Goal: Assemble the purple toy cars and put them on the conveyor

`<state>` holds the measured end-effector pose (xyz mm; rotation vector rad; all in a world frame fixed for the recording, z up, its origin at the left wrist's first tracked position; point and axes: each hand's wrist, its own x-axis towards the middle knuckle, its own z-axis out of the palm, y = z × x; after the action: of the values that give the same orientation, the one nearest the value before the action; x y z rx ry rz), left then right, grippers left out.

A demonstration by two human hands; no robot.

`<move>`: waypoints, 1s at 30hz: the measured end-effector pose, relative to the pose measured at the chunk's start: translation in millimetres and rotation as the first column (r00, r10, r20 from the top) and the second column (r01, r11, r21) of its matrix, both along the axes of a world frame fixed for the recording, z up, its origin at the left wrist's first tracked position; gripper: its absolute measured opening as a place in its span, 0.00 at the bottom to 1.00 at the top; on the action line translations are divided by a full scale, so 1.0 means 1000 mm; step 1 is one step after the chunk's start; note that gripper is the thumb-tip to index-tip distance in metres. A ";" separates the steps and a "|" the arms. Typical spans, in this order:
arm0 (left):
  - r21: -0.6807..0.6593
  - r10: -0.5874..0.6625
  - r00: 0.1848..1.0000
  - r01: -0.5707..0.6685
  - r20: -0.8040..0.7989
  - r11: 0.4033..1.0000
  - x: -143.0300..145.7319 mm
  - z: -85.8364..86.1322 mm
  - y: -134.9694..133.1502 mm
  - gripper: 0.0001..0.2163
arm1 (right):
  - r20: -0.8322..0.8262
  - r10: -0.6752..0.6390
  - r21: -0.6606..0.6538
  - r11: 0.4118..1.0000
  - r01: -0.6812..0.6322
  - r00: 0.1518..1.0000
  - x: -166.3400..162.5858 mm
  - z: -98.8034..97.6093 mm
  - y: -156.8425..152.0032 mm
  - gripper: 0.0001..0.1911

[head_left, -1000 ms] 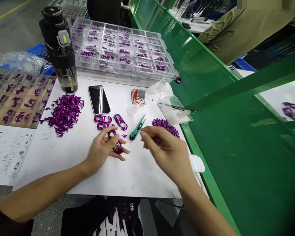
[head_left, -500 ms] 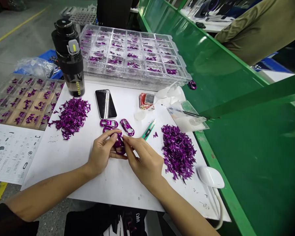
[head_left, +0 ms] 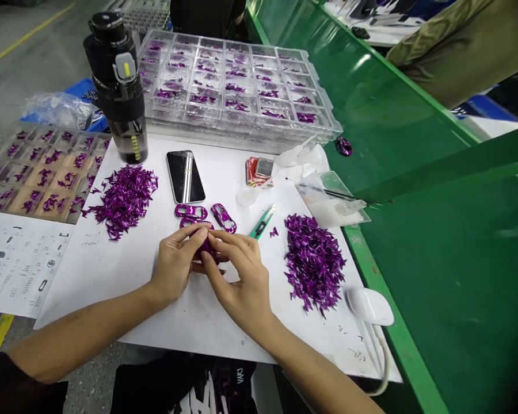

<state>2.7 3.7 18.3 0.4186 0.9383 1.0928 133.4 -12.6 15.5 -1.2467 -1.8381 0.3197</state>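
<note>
**2 hands (head_left: 207,270) clench on a purple car-shaped frame (head_left: 205,244)**

the left hand (head_left: 175,270) and right hand (head_left: 239,282) have just closed together near the middle of the tabletop (head_left: 112,270), so the open gap between them is gone. both grips are clenched, fingertips pinching the frame from either side. the fingers cover most of it, so its shape and exact hold are hard to make out. just beyond the fingertips lie 2 more frames (head_left: 191,211) (head_left: 223,218), with a green utility knife (head_left: 262,223) beside them, not in either hand. a heap of purple slivers (head_left: 313,263) sits toward the right edge and another (head_left: 125,201) toward the left. a phone (head_left: 185,176) and a water bottle (head_left: 116,86) stand near the far edge, by a stacked clear tray (head_left: 237,86). what the fingers are doing to the frame cannot be seen.
</note>
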 end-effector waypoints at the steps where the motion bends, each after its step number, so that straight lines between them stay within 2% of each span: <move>1: -0.002 0.008 1.000 -0.008 0.005 1.000 0.000 0.000 0.000 0.17 | 0.016 -0.013 0.013 1.000 0.013 1.000 -0.002 -0.003 0.000 0.12; 5: 0.017 0.084 0.996 -0.084 -0.015 0.996 0.003 0.000 0.000 0.14 | 0.101 -0.096 0.116 0.990 0.084 0.990 -0.012 -0.014 0.000 0.15; 8: 0.069 0.117 0.992 -0.114 -0.041 0.991 0.004 -0.001 0.000 0.11 | 0.156 -0.183 0.032 0.983 0.181 0.971 -0.018 -0.015 -0.001 0.12; 11: 0.095 0.074 0.994 -0.067 -0.082 0.993 0.002 -0.005 -0.002 0.12 | 0.140 -0.178 -0.016 0.983 0.182 0.974 -0.021 -0.013 -0.002 0.07; 14: 0.127 0.033 0.993 -0.018 -0.112 0.992 -0.001 -0.010 -0.004 0.13 | 0.155 -0.161 0.087 0.985 0.149 0.975 -0.025 -0.011 -0.003 0.08; 17: 0.170 0.019 0.987 0.009 -0.161 0.985 -0.005 -0.011 -0.007 0.13 | 0.238 -0.182 0.179 0.974 0.141 0.954 -0.029 -0.013 -0.004 0.07; 20: 0.240 0.017 0.952 0.060 -0.306 0.969 -0.006 -0.002 -0.013 0.14 | 0.276 -0.162 0.143 0.982 0.127 0.947 -0.025 -0.011 -0.010 0.06; 23: 0.319 -0.067 0.882 0.238 -0.466 0.917 -0.005 0.011 -0.031 0.19 | 0.099 -0.112 -0.018 0.993 0.114 0.989 -0.009 -0.003 -0.028 0.12; 25: 0.393 -0.139 0.833 0.392 -0.536 0.832 -0.005 0.015 -0.052 0.25 | -0.138 -0.098 -0.184 0.980 0.072 0.986 0.006 0.003 -0.047 0.15; 27: 0.461 -0.176 0.810 0.481 -0.559 0.746 -0.006 0.014 -0.075 0.32 | -0.383 -0.099 -0.346 0.937 -0.043 0.918 0.021 0.007 -0.068 0.17; 29: 0.463 -0.157 0.799 0.483 -0.581 0.743 -0.007 0.010 -0.096 0.40 | -0.555 -0.094 -0.443 0.874 -0.199 0.827 0.034 0.008 -0.086 0.20; 30: 0.461 -0.120 0.785 0.471 -0.608 0.752 -0.007 0.008 -0.104 0.40 | -0.606 -0.085 -0.469 0.842 -0.268 0.791 0.038 0.008 -0.092 0.20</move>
<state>-4.4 -100.2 26.1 1.4359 0.9488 0.9461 171.6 -104.3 23.1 -1.2054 -1.2652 1.2236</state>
